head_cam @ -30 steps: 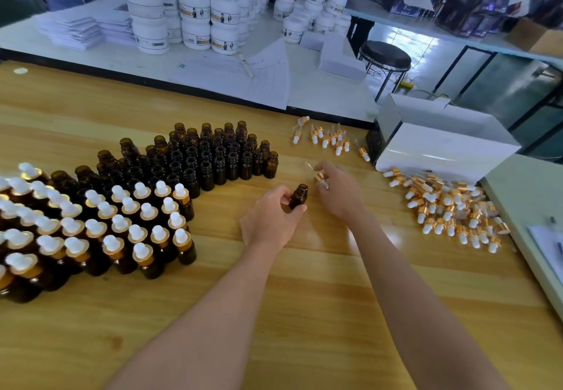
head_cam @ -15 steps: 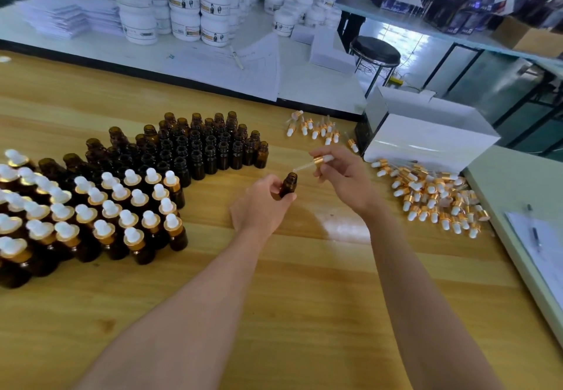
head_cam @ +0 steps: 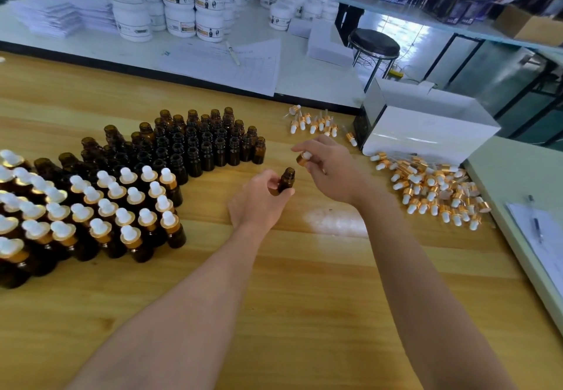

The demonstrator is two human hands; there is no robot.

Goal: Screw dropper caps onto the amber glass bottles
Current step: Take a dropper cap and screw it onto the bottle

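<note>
Wooden table [head_cam: 274, 313], middle: left hand [head_cam: 259, 205] grips 1 amber bottle [head_cam: 287, 180], uncapped and tilted. Just beyond, right hand [head_cam: 333, 173] pinches 1 dropper cap [head_cam: 303, 158], clear of the bottle's mouth. Left edge: capped bottles [head_cam: 122, 207], with open bottles [head_cam: 195, 146] behind. Right edge: loose caps [head_cam: 435, 188]. Risk — cap meeting the tilted neck askew would likely cross-thread; a loose pinch could drop it.

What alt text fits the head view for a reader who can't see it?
The left hand holds an amber bottle while the right hand pinches a gold-and-white dropper cap above its open mouth, not yet on. On the wooden table, capped bottles stand at left, uncapped ones behind them, and loose caps lie heaped at right beside a white box.
</note>
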